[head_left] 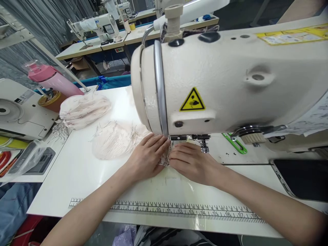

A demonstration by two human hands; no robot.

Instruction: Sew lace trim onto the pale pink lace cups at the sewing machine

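Observation:
Just below the head of a cream sewing machine (220, 75), both my hands meet at a small piece of pale lacy fabric (166, 159). My left hand (147, 155) has its fingers together over the fabric's left side, closed on it. On the other side my right hand (191, 162) is closed too, fingers curled against the fabric's edge by the presser foot. Needle and fingertips are mostly hidden by the machine head and my hands. A flat, pale pink gathered fabric piece (112, 141) with loose threads lies left of my left hand, partly behind it.
A bundle of similar fabric (84, 109) lies further left, near a pink bottle (55, 80). Green thread snips (234, 143) lie right of the needle area. A phone (302, 177) rests at the right. A printed ruler (184, 210) runs along the table's front edge.

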